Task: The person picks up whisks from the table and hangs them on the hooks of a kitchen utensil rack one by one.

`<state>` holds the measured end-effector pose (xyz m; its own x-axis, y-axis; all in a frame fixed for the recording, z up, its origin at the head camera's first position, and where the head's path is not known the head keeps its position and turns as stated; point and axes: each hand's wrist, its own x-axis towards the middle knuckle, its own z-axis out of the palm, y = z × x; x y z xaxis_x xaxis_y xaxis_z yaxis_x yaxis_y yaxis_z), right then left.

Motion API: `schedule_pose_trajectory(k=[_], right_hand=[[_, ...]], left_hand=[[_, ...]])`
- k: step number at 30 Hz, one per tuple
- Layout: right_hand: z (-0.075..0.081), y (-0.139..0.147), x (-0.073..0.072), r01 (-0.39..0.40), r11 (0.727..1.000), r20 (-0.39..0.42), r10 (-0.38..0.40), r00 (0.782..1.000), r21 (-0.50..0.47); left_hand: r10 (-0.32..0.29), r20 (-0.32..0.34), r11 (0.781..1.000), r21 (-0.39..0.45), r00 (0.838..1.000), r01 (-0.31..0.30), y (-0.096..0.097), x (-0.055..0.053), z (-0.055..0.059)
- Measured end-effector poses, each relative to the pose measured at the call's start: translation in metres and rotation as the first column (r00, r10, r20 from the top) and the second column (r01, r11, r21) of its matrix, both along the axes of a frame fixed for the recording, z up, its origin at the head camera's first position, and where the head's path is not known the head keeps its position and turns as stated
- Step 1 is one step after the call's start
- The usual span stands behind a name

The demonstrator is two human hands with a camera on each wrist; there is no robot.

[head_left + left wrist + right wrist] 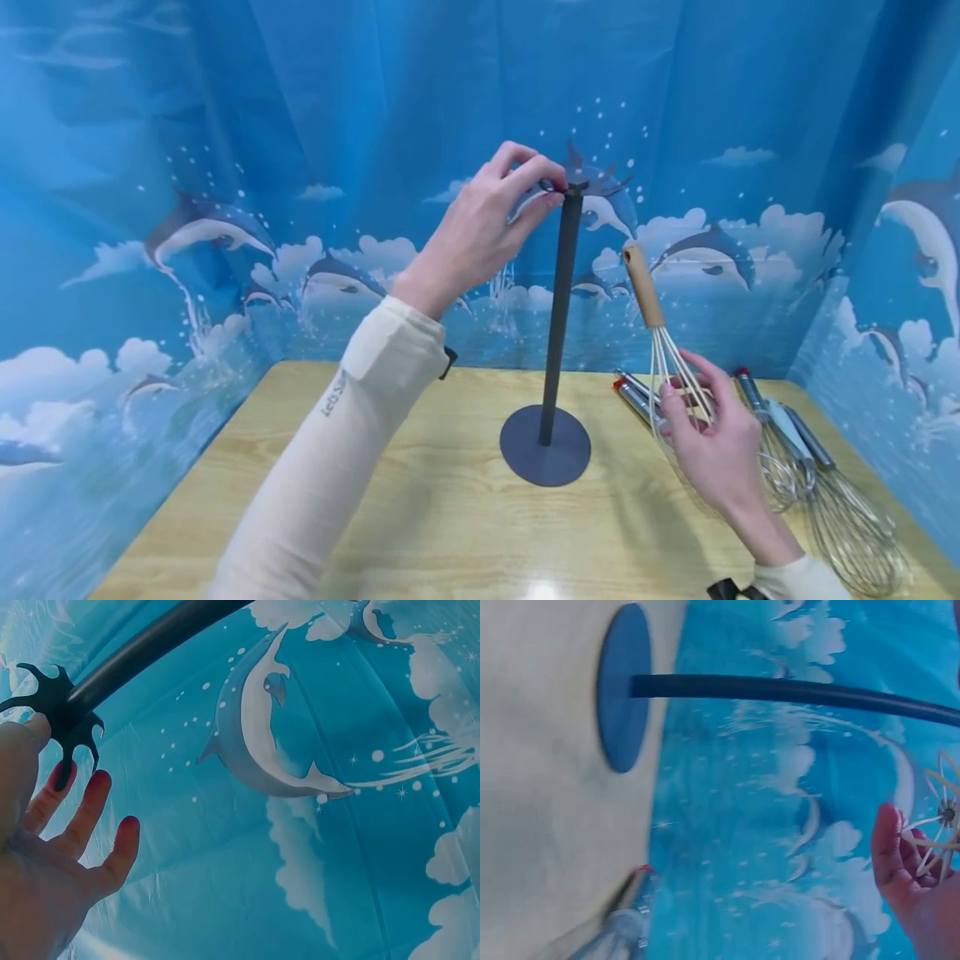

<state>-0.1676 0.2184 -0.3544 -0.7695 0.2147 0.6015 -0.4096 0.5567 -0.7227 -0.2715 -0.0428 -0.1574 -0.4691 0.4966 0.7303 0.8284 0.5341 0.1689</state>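
A dark grey stand (pixel 558 317) rises from a round base (pixel 545 446) on the wooden table. Its top carries a crown of hooks (pixel 60 712). My left hand (pixel 553 190) is up at that crown, with thumb and forefinger pinching it, while the other fingers (pixel 90 806) spread out beside the hooks. My right hand (pixel 697 408) holds a whisk by its white wires (pixel 941 832), low and to the right of the stand. The whisk's wooden handle (pixel 643 286) points up and leans toward the pole. The stand's pole (pixel 780 690) also crosses the right wrist view.
Several metal whisks (pixel 780 450) lie on the table (pixel 420 517) at the right, one large one (pixel 847 508) nearest the edge, with red-tipped handles (pixel 633 396) behind my right hand. A blue dolphin-print curtain (pixel 225 167) closes off the back and both sides.
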Motion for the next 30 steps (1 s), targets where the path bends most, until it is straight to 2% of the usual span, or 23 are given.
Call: schedule_pose_trajectory(k=[6, 16, 25, 30], right_hand=[[0.023, -0.003, -0.001, -0.066, 0.997, -0.163, 0.057, 0.985, -0.05], [0.049, -0.011, -0.013, -0.023, 1.0, -0.293, 0.024, 0.956, 0.005], [0.053, -0.015, -0.018, -0.001, 0.999, -0.343, 0.012, 0.939, 0.034], [0.051, -0.016, -0.018, 0.019, 0.998, -0.331, 0.004, 0.944, 0.065]], left_hand=[[-0.02, -0.028, 1.0, 0.012, 0.999, 0.021, 0.005, 0.0, -0.001], [-0.03, -0.009, 0.997, 0.066, 1.0, 0.03, 0.008, -0.001, -0.004], [-0.025, 0.002, 0.997, 0.074, 1.0, 0.025, 0.01, -0.002, -0.006], [-0.021, 0.007, 0.997, 0.076, 1.0, 0.021, 0.009, -0.002, -0.008]])
